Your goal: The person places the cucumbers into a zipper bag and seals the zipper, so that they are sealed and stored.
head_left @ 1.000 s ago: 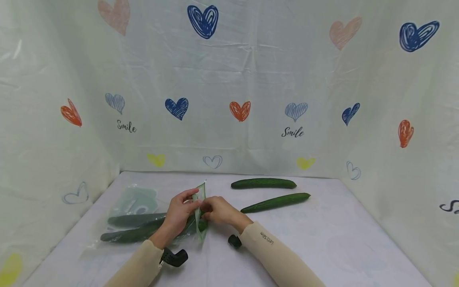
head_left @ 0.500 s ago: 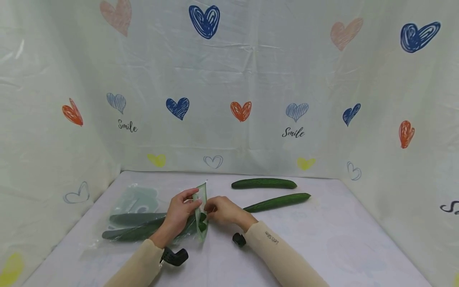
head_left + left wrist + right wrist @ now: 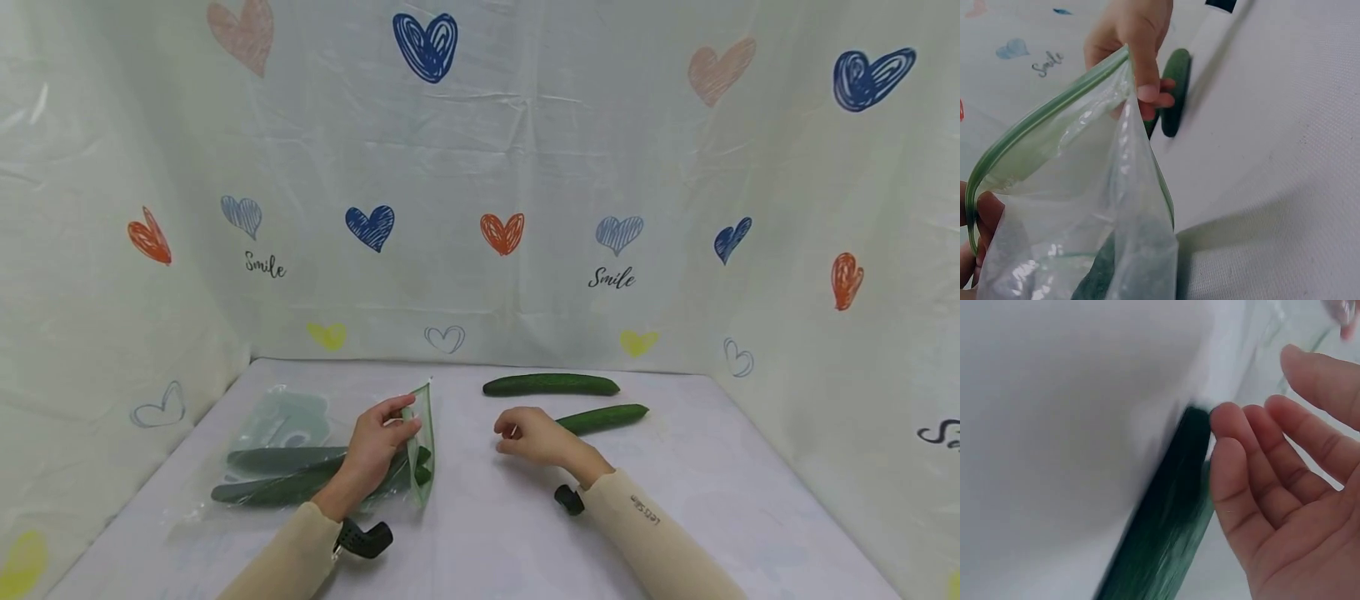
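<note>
My left hand (image 3: 369, 450) pinches the green zip edge of a clear zip bag (image 3: 1085, 162), whose mouth gapes toward the right. Two cucumbers (image 3: 273, 490) lie inside the bag, their near ends showing just within its mouth. Free of the bag, my right hand (image 3: 538, 437) hovers over the table with loosely bent fingers and nothing in them. Behind it, partly covered by it in the head view, a loose cucumber (image 3: 609, 418) lies at a slant. In the right wrist view a cucumber (image 3: 1160, 519) appears right beside the fingertips.
Another loose cucumber (image 3: 551, 384) lies farther back on the white table (image 3: 675, 500). A pale green panel (image 3: 281, 417) shows at the bag's far left part. White sheeting with printed hearts encloses the table at the back and sides.
My right hand has let go of the bag's mouth and moved right, toward the slanted loose cucumber. The left hand keeps its pinch, and the bag with its cucumbers stays put.
</note>
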`<state>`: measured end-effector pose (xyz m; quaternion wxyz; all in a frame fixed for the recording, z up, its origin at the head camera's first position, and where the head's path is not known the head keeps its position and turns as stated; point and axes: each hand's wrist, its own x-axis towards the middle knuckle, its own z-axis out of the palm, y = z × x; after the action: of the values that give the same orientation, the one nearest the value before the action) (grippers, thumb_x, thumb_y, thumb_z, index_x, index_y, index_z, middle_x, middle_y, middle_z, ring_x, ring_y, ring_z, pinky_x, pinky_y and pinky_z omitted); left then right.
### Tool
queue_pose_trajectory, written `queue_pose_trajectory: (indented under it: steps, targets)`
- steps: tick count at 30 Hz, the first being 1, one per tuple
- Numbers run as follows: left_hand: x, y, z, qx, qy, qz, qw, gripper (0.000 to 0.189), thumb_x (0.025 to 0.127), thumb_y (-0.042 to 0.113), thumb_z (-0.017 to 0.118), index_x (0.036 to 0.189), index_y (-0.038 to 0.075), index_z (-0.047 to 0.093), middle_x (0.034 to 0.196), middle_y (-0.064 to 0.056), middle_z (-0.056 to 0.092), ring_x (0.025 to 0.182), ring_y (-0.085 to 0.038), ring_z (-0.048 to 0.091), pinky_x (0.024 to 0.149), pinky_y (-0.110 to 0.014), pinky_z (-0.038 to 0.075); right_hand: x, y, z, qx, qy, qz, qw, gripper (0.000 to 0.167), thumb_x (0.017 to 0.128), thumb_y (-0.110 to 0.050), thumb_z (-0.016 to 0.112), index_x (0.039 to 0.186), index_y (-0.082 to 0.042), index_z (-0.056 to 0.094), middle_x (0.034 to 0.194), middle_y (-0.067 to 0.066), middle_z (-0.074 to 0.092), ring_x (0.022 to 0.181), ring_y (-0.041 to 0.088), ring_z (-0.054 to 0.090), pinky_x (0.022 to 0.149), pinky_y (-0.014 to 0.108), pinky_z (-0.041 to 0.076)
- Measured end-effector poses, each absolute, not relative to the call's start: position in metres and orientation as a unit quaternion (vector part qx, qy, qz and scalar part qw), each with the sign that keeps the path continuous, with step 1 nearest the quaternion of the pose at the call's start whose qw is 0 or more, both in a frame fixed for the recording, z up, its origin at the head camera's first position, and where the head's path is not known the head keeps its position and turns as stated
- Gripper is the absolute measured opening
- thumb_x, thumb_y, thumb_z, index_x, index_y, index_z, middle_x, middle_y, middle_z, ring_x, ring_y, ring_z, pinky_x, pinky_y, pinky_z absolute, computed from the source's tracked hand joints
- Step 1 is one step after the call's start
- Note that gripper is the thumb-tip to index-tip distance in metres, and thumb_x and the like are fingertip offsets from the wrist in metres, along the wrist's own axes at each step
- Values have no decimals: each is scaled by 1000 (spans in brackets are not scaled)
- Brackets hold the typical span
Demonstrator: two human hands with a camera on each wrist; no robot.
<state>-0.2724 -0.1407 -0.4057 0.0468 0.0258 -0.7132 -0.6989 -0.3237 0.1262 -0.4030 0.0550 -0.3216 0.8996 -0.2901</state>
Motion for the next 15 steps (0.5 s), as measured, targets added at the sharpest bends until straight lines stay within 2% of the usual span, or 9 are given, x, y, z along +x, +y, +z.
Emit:
queue_pose_trajectory:
  steps: [8,15]
  targets:
    - [-270,-142,-408,28,-718,-693,50,46,88,0,64,133,0,53,104,-12,50,84,-20,49,68,-27,47,-337,182,-403,-275,918,-285,7,22,87,-15,70,105,-2,66,91,-1,62,84,13,56,76,34,47]
    - [-271,-141,-407,23,-722,-689,53,46,88,0,65,132,1,54,105,-12,51,85,-20,50,69,-27,47,-343,221,-400,-257,936,-241,-1,37,82,-16,75,115,-2,64,110,8,60,104,26,55,88,45,44]
